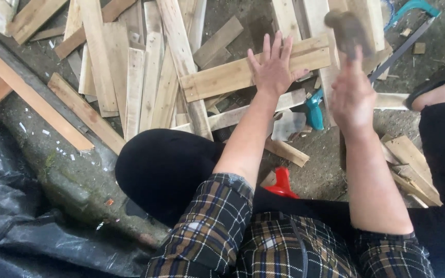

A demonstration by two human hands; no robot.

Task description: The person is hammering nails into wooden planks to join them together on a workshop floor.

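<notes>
Planks [130, 72] of pale rough wood are crowded far left; a flat board [227, 76] is pressed by the splayed left hand [273, 69], a blurred hammer [348, 31] gripped in the right hand [353, 100]

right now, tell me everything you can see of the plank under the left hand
The plank is pale, rough-sawn bare wood, a flat rectangular board with a seam running along its length, as if two strips lie side by side. It rests slightly tilted across the heap of other slats, its right end higher in the picture. The left hand lies flat on it, fingers spread. The hammer, raised in the right hand, is blurred above its right end.
</notes>
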